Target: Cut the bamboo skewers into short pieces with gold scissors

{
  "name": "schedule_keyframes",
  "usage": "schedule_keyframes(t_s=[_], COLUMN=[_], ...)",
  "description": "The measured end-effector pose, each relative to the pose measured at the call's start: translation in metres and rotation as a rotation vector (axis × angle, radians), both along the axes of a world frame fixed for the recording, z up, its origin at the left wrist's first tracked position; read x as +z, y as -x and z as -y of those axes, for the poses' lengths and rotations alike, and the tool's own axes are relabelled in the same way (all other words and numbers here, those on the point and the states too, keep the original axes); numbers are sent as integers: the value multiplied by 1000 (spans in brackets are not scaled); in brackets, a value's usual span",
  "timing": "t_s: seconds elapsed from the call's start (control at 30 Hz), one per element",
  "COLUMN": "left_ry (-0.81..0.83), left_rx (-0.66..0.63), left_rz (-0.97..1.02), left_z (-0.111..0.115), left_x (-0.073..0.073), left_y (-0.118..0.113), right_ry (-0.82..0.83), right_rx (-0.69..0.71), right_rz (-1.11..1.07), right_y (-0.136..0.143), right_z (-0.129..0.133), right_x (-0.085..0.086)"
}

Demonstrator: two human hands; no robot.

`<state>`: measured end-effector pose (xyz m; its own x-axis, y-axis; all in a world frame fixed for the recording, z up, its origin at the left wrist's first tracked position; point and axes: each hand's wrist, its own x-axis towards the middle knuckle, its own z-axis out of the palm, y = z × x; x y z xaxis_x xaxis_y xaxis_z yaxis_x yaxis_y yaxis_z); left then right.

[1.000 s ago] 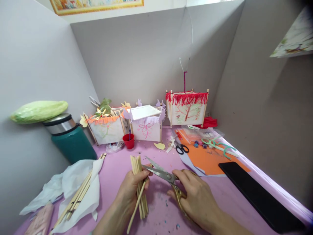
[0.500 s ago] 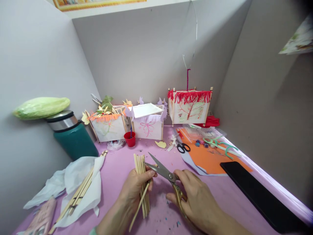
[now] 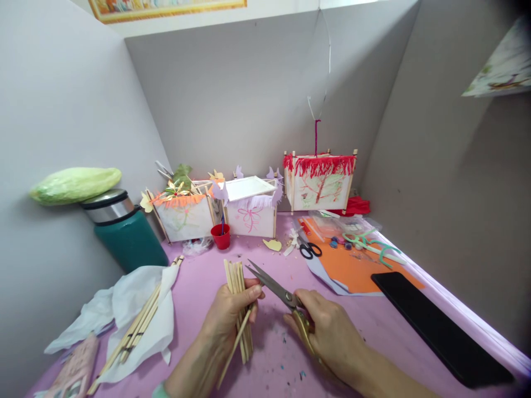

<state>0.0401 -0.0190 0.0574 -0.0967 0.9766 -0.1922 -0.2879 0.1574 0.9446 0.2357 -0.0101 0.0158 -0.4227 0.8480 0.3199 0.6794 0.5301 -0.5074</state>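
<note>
A bundle of thin wooden sticks (image 3: 235, 278) stands nearly upright in my left hand (image 3: 227, 312), whose fingers wrap round it. One stick (image 3: 236, 344) slants away from the rest, toward me. My right hand (image 3: 327, 326) is closed on the gold handles of a pair of scissors (image 3: 276, 286). The grey blades are almost closed and point up and left, their tips just right of the bundle's upper ends. The fingertips of my left hand are close to the blades; whether they touch I cannot tell.
Paper-sided lanterns (image 3: 251, 218) line the back wall, with a small red bucket (image 3: 220, 236) before them. Bottle (image 3: 128, 237) and tissue-wrapped sticks (image 3: 143, 312) lie left. Orange paper (image 3: 352, 268), black-handled scissors (image 3: 310, 250) and a long black tray-like object (image 3: 440, 326) are right.
The scissor blades have gone from open to nearly closed and have come away from the stick bundle a little. My left hand still grips the sticks. The view has shifted slightly.
</note>
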Motion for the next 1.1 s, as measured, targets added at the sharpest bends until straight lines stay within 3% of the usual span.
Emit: schedule_keyframes(t_s=[0.3,0.67,1.1], left_ry=[12,61,37], left_rx=[4,51,3], left_rz=[47,-61,4], left_z=[1,-1,-1], left_x=[2,-2,-3], left_y=[-2,-3,1], right_ry=[-63,39,53], right_rx=[-35,-32,-16], right_rz=[57,68,101], right_y=[-4,-2,-4], right_z=[1,4,-2], right_x=[8,6,5])
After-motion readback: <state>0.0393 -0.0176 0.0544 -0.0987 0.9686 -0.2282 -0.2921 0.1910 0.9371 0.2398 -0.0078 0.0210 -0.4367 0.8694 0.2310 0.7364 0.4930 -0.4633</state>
